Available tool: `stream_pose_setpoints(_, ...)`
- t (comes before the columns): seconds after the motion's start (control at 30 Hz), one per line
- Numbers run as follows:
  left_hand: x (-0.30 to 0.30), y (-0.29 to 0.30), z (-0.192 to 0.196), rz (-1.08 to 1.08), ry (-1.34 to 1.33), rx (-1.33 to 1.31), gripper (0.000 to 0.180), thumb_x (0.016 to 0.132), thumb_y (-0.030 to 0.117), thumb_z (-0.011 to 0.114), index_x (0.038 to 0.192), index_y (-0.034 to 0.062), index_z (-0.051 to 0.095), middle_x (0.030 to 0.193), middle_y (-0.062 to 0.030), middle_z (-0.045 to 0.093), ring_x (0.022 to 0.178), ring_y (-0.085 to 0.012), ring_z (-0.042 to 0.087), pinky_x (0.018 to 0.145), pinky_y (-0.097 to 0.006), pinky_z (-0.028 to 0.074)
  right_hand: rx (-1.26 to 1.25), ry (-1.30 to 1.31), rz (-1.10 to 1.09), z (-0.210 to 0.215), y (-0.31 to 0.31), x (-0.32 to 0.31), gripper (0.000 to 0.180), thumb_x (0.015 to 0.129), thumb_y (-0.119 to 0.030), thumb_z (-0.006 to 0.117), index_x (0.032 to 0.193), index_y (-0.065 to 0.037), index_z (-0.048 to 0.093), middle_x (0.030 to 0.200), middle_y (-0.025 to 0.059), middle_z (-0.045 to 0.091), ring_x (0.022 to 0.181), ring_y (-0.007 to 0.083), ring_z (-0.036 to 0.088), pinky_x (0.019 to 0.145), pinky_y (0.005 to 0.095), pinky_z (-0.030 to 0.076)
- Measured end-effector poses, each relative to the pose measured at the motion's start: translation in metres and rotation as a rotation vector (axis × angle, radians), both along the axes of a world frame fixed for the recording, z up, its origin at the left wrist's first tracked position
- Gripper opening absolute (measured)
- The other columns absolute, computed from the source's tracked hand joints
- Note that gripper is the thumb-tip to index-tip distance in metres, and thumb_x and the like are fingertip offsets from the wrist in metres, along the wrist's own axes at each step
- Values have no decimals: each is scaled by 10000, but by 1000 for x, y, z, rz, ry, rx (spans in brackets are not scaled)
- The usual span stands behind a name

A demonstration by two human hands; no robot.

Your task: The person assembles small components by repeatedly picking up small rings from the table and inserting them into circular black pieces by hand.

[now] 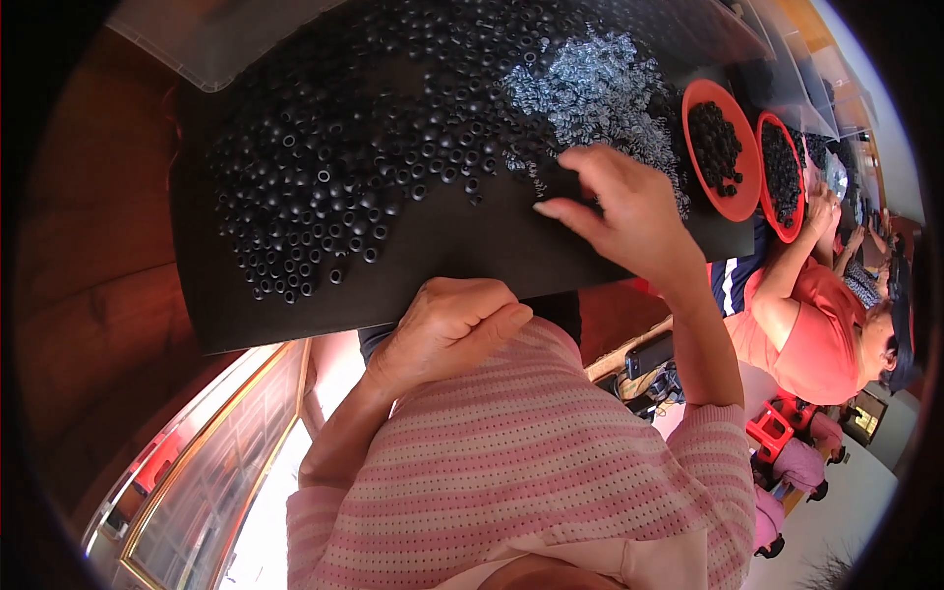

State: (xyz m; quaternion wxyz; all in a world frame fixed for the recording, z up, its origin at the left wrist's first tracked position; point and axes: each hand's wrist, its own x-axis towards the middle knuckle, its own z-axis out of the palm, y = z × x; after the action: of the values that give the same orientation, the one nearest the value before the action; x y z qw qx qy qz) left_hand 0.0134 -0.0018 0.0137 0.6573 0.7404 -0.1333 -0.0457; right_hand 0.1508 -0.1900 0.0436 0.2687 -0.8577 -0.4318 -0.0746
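At the table's front edge my left hand (450, 329) is closed, its fingers curled under; whatever is inside, if anything, is hidden. My right hand (621, 205) hovers over the dark tabletop (462, 246), thumb and forefinger apart with nothing visible between them. Just beyond its fingertips lies a heap of small silvery metal springs (600, 93), a few of them strayed near the thumb. Left of that heap spreads a wide layer of small black hollow round caps (334, 182), many with their ring-shaped openings facing up.
A round red bowl (696, 182) of black pieces stands right of the springs, beside a second red bowl (763, 157). Clear plastic bins (202, 49) border the table's far side. To the right sits a co-worker in a coral shirt (816, 324), with red stools (769, 430) behind.
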Motion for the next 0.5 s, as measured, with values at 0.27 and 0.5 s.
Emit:
stream_pose_setpoints(0.27,0,-4,-1,22,17,33,207,869,116,636,707,7,567,584,-66,511,493,-188,508,460,-312,396,-190,45,-9,-20,31,1,273,799,-135,671,1021,-38,544,818,97,602,704,290,619,555,383,478)
stream_pose_setpoints(0.5,0,-5,-1,36,19,32,210,881,124,627,712,8,581,591,-55,524,489,-164,502,457,-295,394,-7,-63,-46,-14,13,6,154,816,-121,629,949,-59,585,785,77,567,677,278,608,531,385,475)
